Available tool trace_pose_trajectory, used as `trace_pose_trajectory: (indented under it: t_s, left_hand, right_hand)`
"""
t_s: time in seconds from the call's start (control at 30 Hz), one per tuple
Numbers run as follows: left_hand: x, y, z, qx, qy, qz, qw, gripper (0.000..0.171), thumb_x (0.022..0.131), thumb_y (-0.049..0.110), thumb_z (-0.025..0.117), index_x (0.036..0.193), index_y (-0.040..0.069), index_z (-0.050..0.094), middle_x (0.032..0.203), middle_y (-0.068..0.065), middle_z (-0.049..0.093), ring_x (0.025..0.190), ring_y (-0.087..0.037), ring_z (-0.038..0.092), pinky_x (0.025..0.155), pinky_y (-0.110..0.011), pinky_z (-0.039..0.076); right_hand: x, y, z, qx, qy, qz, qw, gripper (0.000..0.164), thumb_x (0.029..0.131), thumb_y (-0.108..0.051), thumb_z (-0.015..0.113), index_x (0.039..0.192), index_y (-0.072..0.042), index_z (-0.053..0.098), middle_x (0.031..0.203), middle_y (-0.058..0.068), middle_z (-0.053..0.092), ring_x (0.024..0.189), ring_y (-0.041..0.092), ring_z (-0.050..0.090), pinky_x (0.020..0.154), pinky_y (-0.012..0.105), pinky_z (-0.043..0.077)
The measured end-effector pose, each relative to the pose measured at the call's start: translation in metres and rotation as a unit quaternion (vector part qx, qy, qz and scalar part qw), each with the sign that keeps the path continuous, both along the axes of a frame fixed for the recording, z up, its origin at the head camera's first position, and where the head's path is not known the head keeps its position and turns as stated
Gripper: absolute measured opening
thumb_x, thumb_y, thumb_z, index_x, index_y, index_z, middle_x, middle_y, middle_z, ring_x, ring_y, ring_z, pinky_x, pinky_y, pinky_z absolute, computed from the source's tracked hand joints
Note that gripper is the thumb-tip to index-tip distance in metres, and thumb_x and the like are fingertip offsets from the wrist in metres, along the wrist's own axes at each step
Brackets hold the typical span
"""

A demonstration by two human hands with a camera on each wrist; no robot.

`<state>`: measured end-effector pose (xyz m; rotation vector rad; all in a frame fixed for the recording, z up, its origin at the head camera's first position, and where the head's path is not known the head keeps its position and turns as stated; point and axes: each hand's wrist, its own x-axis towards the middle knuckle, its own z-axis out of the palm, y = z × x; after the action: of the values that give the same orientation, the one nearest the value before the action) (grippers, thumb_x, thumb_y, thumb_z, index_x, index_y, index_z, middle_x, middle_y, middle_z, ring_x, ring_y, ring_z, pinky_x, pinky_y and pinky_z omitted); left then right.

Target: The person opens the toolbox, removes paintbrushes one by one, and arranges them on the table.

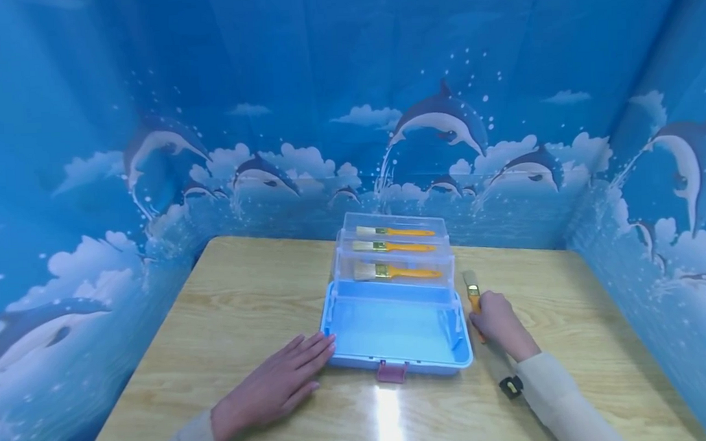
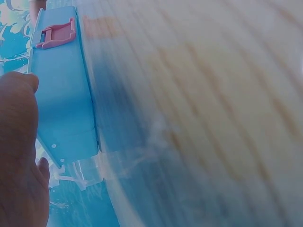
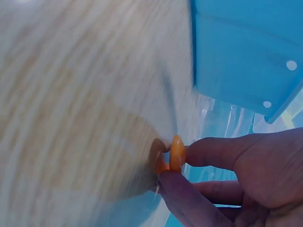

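A light blue box (image 1: pixel 386 333) stands open on the table, a pink latch (image 1: pixel 391 373) at its front. Its clear stepped trays (image 1: pixel 345 266) rise at the back and carry three paintbrushes (image 1: pixel 413 272) with orange handles. My left hand (image 1: pixel 277 384) lies with straight fingers, fingertips at the box's left front rim. To the right of the box, my right hand (image 1: pixel 502 322) pinches the orange handle of another paintbrush (image 1: pixel 473 293), its bristles pointing away from me. In the right wrist view, thumb and fingers meet around the handle's end (image 3: pixel 177 153).
The wooden table (image 1: pixel 256 282) extends on both sides of the box. Blue curtains (image 1: pixel 301 73) printed with dolphins enclose the back and sides. A small black device (image 1: pixel 511 387) sits at my right wrist.
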<state>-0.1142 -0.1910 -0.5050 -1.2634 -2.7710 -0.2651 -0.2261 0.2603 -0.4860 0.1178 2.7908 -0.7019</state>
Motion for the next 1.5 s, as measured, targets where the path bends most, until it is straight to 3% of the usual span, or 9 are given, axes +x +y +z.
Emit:
trace_pose_trajectory:
  t_s: [0.43,0.67,0.93,1.07,1.23,1.37,1.5]
  left_hand:
    - [0.0,0.0,0.0,-0.002,-0.017,0.007,0.9998,0.062,0.108,0.037,0.046,0.163,0.019,0.022,0.171,0.009,0.01,0.157,-0.013,0.013,0.127,-0.027,-0.007]
    - [0.001,-0.001,0.0,0.003,0.006,-0.001,1.0,0.062,0.108,0.035,0.048,0.162,0.018,0.025,0.171,0.008,0.012,0.157,-0.014,0.015,0.128,-0.027,-0.005]
    - [0.001,0.001,0.001,0.004,0.014,-0.001,0.9999,0.063,0.108,0.035,0.048,0.163,0.018,0.023,0.171,0.006,0.012,0.157,-0.015,0.016,0.128,-0.029,-0.003]
    - [0.001,0.001,0.002,0.006,0.005,0.005,1.0,0.062,0.108,0.035,0.048,0.163,0.018,0.024,0.171,0.007,0.013,0.156,-0.015,0.016,0.128,-0.028,-0.004]
    - [0.001,0.001,0.0,0.008,0.003,0.004,1.0,0.062,0.108,0.036,0.047,0.163,0.018,0.023,0.171,0.006,0.013,0.156,-0.015,0.016,0.128,-0.027,-0.004]
    - [0.0,0.001,0.001,0.01,0.002,0.003,0.9999,0.063,0.108,0.036,0.047,0.163,0.019,0.022,0.171,0.006,0.013,0.156,-0.015,0.016,0.128,-0.027,-0.005]
    - [0.0,0.001,0.001,0.011,-0.003,0.005,0.9999,0.063,0.108,0.035,0.048,0.163,0.019,0.022,0.171,0.006,0.013,0.157,-0.015,0.016,0.128,-0.026,-0.006]
  right_hand:
    - [0.0,0.003,-0.007,-0.022,0.014,-0.01,1.0,0.015,0.097,-0.008,0.061,0.095,0.007,0.064,0.065,0.009,0.061,0.051,0.017,0.057,0.048,0.026,0.049]
    - [0.001,0.005,-0.009,-0.026,0.024,-0.013,0.999,0.016,0.096,-0.01,0.063,0.094,0.007,0.065,0.067,0.009,0.06,0.052,0.016,0.056,0.048,0.026,0.049]
    - [0.0,0.01,-0.009,-0.009,0.036,-0.004,0.999,0.037,0.096,-0.012,0.065,0.115,0.019,0.06,0.081,0.016,0.064,0.061,0.018,0.058,0.052,0.028,0.052]
    - [0.0,0.009,-0.009,-0.004,0.036,-0.001,0.999,0.04,0.097,-0.014,0.065,0.117,0.02,0.058,0.084,0.018,0.065,0.065,0.02,0.058,0.054,0.029,0.052]
    - [0.006,0.01,-0.003,0.004,0.026,0.0,1.0,0.032,0.098,-0.018,0.064,0.105,0.013,0.063,0.073,0.01,0.06,0.061,0.018,0.054,0.052,0.029,0.049]
    - [0.013,0.009,0.008,0.031,0.012,0.013,0.999,0.045,0.099,-0.023,0.064,0.12,0.016,0.059,0.082,0.012,0.065,0.065,0.018,0.057,0.055,0.03,0.051]
    - [0.02,0.006,0.02,0.057,0.003,0.026,0.998,0.057,0.099,-0.027,0.064,0.134,0.018,0.051,0.101,0.024,0.068,0.076,0.023,0.062,0.062,0.036,0.056]
